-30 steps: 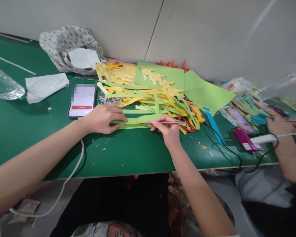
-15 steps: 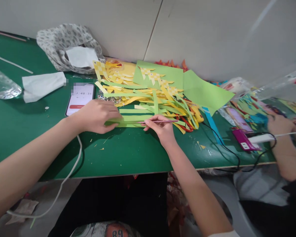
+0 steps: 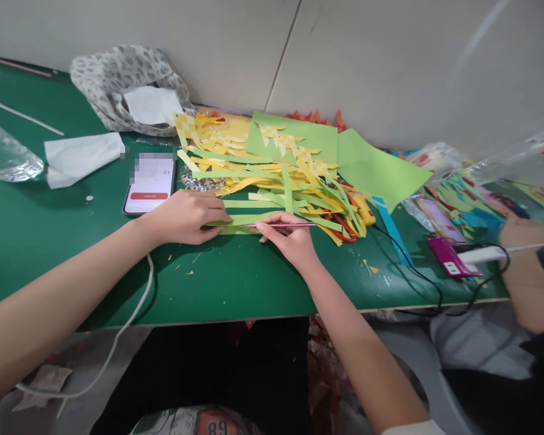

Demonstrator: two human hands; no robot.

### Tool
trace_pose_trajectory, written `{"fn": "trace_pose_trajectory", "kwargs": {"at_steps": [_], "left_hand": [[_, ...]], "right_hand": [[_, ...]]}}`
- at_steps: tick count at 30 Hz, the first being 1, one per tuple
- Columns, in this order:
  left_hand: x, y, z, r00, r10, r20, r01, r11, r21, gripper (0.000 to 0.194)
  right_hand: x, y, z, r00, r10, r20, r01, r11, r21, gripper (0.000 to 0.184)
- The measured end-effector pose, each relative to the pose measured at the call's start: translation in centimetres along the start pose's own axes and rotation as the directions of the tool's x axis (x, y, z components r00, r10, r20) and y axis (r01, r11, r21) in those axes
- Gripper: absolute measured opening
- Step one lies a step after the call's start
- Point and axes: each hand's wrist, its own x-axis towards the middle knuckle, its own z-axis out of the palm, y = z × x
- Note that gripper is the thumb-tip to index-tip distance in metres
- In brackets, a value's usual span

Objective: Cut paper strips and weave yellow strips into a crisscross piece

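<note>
Green tabletop point(image 3: 249, 290), seen from above. Centrally, the right hand point(image 3: 292, 238) grips a slim pink rod point(image 3: 299, 225) along a light-green paper strip point(image 3: 245, 219). At that hand's nine o'clock, the left hand point(image 3: 188, 217) pinches the strip. Smartphone point(image 3: 147, 184) at ten o'clock; green paper sheet point(image 3: 323, 133) at twelve.

My feed: strip point(image 3: 242, 220) lt grn | tool point(image 3: 306, 225) pink | tbl point(image 3: 236, 284) dk grn | woven pcs point(image 3: 286, 142) ylw/wht chk | bag point(image 3: 104, 78) wht, gry print
</note>
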Motion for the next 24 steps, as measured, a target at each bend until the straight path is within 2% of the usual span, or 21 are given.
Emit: {"fn": "trace_pose_trajectory", "kwargs": {"at_steps": [4, 14, 24], "left_hand": [[-0.08, -0.35, 0.23, 0.998, 0.033, 0.044, -0.036, 0.997, 0.070, 0.024], [-0.17, -0.52, 0.33, 0.999, 0.022, 0.045, -0.026, 0.997, 0.072, 0.024], [-0.12, -0.42, 0.28, 0.999, 0.016, 0.046, -0.019, 0.998, 0.068, 0.025]], "right_hand": [[0.04, 0.16, -0.05, 1.000, -0.010, 0.005, 0.010, 1.000, 0.005, 0.020], [-0.06, -0.12, 0.03, 1.000, -0.005, 0.006, 0.005, 1.000, -0.010, 0.019], [-0.11, 0.31, -0.40, 0.999, -0.001, -0.042, 0.002, 0.999, 0.035, 0.019]]}}
